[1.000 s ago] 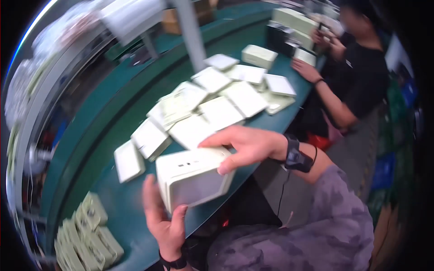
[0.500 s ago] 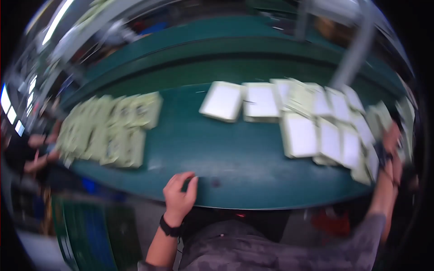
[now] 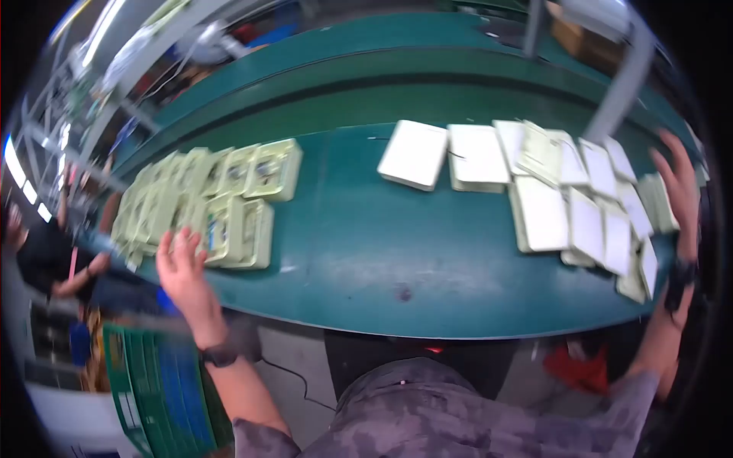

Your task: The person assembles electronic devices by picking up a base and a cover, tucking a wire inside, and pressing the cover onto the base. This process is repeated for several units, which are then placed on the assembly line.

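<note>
My left hand hovers at the near edge of several pale green, open-topped plastic housings grouped on the left of the bench. Its fingers are apart and nothing is in them. Parts that I cannot name sit inside some housings. Over at the far right, my right hand is raised with fingers spread, holding nothing. It is beside pale green pieces standing on edge. Several boxy pieces with white flat faces lie between, on the right half of the bench. One pale green piece rests on top of them.
The green bench has a raised strip along its far side and a grey post at the back right. A co-worker in dark clothes is at the left end. A green crate stands below the bench on the left.
My left hand has swung left from the bench's front edge to the housings, its fingers spreading. My right hand has lifted away from the standing pieces and opened. The view has shifted left.
</note>
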`<action>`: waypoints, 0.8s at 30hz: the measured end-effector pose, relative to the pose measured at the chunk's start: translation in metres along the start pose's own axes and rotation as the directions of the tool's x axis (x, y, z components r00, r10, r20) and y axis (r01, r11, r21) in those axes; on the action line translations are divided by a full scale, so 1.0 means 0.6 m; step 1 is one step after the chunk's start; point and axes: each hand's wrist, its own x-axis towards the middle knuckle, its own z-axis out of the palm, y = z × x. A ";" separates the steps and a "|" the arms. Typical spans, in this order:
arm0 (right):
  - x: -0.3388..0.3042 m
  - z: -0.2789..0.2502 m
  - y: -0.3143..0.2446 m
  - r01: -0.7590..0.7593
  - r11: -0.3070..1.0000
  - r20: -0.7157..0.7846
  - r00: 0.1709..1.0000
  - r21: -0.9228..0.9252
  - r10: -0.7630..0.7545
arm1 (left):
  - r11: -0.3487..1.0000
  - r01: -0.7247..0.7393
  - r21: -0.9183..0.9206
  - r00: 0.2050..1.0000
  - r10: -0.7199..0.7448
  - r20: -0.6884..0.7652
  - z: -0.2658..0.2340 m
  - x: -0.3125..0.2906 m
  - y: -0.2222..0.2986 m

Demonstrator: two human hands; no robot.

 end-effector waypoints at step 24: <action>-0.016 0.358 -0.611 0.361 0.910 -0.077 0.933 0.204 -0.352 | 0.618 -0.171 0.768 0.956 0.291 -0.021 -0.004 0.032 -0.245</action>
